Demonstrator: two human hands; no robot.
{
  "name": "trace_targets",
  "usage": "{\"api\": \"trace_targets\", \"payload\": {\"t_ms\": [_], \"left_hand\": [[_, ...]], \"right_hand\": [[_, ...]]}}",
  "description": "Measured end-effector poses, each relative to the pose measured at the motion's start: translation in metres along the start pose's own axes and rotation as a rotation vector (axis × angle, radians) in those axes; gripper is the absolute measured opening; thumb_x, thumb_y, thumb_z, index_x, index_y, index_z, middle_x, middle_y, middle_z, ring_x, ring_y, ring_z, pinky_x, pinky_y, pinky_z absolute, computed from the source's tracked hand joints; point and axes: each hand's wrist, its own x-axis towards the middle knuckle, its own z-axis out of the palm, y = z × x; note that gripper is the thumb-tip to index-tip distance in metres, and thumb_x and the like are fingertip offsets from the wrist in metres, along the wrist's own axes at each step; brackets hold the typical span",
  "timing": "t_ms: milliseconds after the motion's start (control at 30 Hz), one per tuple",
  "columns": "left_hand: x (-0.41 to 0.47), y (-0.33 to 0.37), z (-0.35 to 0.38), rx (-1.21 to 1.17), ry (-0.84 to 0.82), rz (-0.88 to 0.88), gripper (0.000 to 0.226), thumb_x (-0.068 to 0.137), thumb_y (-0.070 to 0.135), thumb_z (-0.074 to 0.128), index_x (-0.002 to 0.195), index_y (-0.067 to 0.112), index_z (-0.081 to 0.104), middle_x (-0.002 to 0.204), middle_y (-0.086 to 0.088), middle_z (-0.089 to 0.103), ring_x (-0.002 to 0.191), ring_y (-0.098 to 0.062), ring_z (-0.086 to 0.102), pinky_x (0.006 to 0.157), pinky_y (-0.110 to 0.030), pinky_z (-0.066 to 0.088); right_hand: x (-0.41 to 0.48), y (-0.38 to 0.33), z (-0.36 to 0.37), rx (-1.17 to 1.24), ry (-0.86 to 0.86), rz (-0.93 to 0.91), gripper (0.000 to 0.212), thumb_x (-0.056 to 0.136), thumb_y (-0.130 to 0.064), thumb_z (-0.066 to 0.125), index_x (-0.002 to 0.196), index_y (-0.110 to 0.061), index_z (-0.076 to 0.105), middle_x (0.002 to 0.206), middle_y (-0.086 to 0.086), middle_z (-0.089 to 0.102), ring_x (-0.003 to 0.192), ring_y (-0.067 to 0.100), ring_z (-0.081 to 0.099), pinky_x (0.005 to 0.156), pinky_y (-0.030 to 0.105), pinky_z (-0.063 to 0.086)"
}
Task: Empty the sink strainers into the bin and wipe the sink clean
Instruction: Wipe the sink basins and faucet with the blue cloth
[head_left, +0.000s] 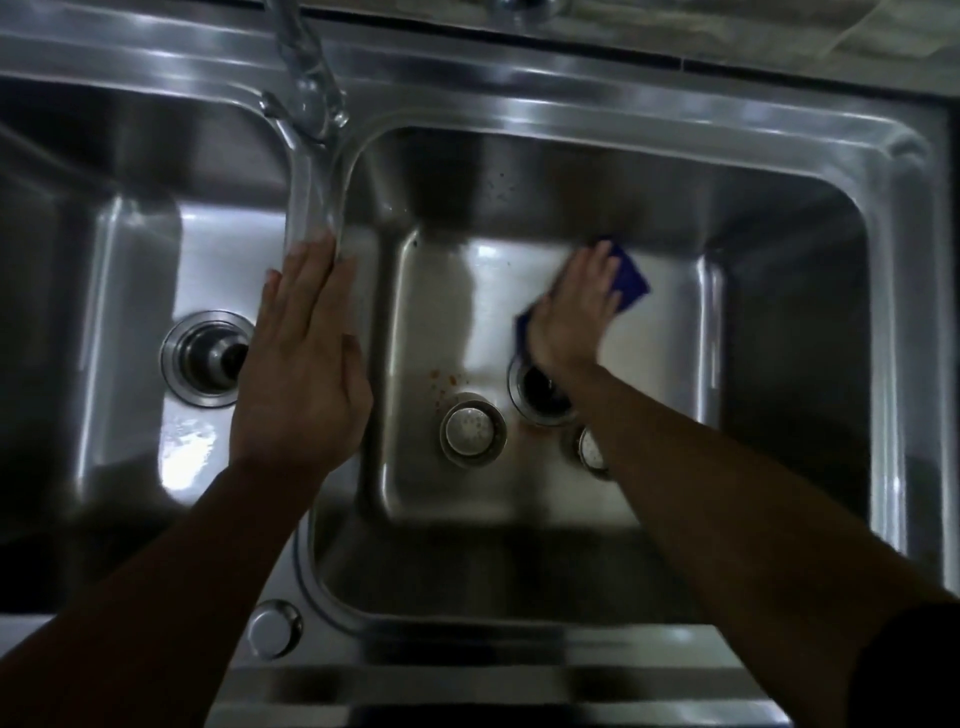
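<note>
Right grip (571, 312), fingers flat, pins the limp blue cloth (634, 280) under its palm. Left grip (301, 374) lies spread, empty, alongside.

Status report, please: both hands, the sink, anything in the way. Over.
Left hand flat on divider. Right hand presses blue cloth on right basin floor. Two strainers lie loose by open drain; orange specks unwiped.

Kitchen, viewed from above. A double-bowl stainless-steel sink (623, 88) fills the view. A metal tap (306, 98) stands over the divider between the bowls, and a drain fitting (208, 358) sits in the left bowl. A strainer basket (472, 428) lies on the right bowl's floor near orange food specks (445, 382). A pale counter (779, 36) runs behind the sink.
</note>
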Motion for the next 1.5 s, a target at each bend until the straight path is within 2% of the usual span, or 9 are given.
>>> {"api": "trace_targets", "payload": {"t_ms": [167, 267, 333, 467, 700, 900, 1167, 1367, 1500], "left_hand": [[0.0, -0.002, 0.003, 0.008, 0.037, 0.021, 0.049, 0.102, 0.002, 0.041, 0.151, -0.001, 0.038, 0.161, -0.021, 0.031, 0.153, -0.033, 0.023, 0.124, -0.056, 0.02], [-0.001, -0.003, 0.005, 0.032, 0.054, 0.038, 0.047, 0.103, 0.005, 0.039, 0.15, -0.002, 0.039, 0.16, -0.022, 0.032, 0.153, -0.035, 0.025, 0.124, -0.055, 0.02], [-0.001, -0.005, 0.006, 0.032, 0.056, 0.039, 0.047, 0.104, 0.009, 0.037, 0.15, -0.001, 0.038, 0.161, -0.021, 0.032, 0.153, -0.034, 0.024, 0.126, -0.053, 0.018], [-0.001, -0.008, 0.007, 0.039, 0.043, 0.029, 0.053, 0.099, 0.011, 0.035, 0.152, 0.001, 0.036, 0.163, -0.018, 0.029, 0.154, -0.032, 0.022, 0.128, -0.048, 0.014], [-0.001, -0.003, 0.004, 0.079, 0.018, 0.03, 0.054, 0.1, 0.012, 0.033, 0.152, -0.001, 0.034, 0.163, -0.02, 0.026, 0.155, -0.033, 0.019, 0.128, -0.049, 0.013], [0.0, 0.002, 0.002, 0.089, -0.001, 0.002, 0.055, 0.099, 0.012, 0.039, 0.152, -0.002, 0.035, 0.164, -0.02, 0.024, 0.155, -0.033, 0.017, 0.127, -0.05, 0.015], [0.002, -0.001, 0.004, 0.116, -0.016, 0.027, 0.058, 0.097, 0.016, 0.037, 0.152, 0.0, 0.035, 0.164, -0.021, 0.024, 0.155, -0.033, 0.015, 0.127, -0.052, 0.015], [0.001, 0.0, 0.005, 0.117, -0.003, 0.042, 0.055, 0.097, 0.01, 0.041, 0.15, -0.001, 0.039, 0.162, -0.023, 0.026, 0.155, -0.035, 0.017, 0.126, -0.054, 0.017], [0.001, -0.001, 0.001, 0.153, -0.044, 0.042, 0.054, 0.097, 0.011, 0.041, 0.15, -0.001, 0.039, 0.163, -0.024, 0.024, 0.155, -0.035, 0.015, 0.126, -0.053, 0.016]], "right_hand": [[-0.018, -0.076, 0.032, -0.034, -0.188, -0.36, 0.09, 0.086, -0.03, 0.051, 0.16, -0.007, 0.004, 0.168, 0.013, -0.011, 0.155, 0.033, -0.009, 0.122, 0.057, 0.007], [-0.002, -0.062, 0.023, -0.059, -0.323, -0.738, 0.089, 0.087, -0.028, 0.054, 0.161, -0.01, 0.007, 0.169, 0.008, -0.003, 0.156, 0.032, -0.004, 0.123, 0.058, 0.012], [0.013, -0.041, 0.008, -0.05, -0.391, -0.839, 0.089, 0.089, -0.028, 0.057, 0.161, -0.014, 0.006, 0.17, 0.005, -0.001, 0.156, 0.03, -0.002, 0.123, 0.053, 0.008], [0.024, 0.032, -0.024, -0.075, -0.34, -0.704, 0.089, 0.091, -0.028, 0.06, 0.161, -0.018, 0.007, 0.17, 0.004, -0.001, 0.156, 0.029, -0.002, 0.124, 0.052, 0.008], [0.015, 0.15, -0.078, -0.098, -0.298, -0.404, 0.081, 0.09, -0.007, 0.064, 0.158, -0.007, 0.02, 0.168, 0.014, 0.006, 0.155, 0.038, 0.001, 0.124, 0.054, 0.014], [0.007, 0.132, -0.07, -0.083, -0.283, -0.216, 0.092, 0.082, -0.008, 0.068, 0.159, -0.005, 0.016, 0.169, 0.012, 0.0, 0.155, 0.036, -0.005, 0.125, 0.053, 0.008], [0.009, 0.021, -0.027, 0.077, -0.339, -0.45, 0.098, 0.079, -0.007, 0.073, 0.16, -0.013, 0.018, 0.169, 0.004, 0.002, 0.156, 0.031, -0.005, 0.126, 0.048, 0.0], [0.002, -0.075, 0.003, -0.032, -0.478, -0.685, 0.099, 0.082, -0.007, 0.072, 0.161, -0.016, 0.013, 0.17, 0.002, -0.003, 0.156, 0.03, -0.008, 0.124, 0.049, 0.0], [-0.005, -0.091, 0.005, -0.112, -0.493, -0.721, 0.096, 0.087, -0.013, 0.069, 0.161, -0.013, 0.008, 0.169, 0.003, -0.007, 0.156, 0.027, -0.01, 0.125, 0.05, 0.003]]}}
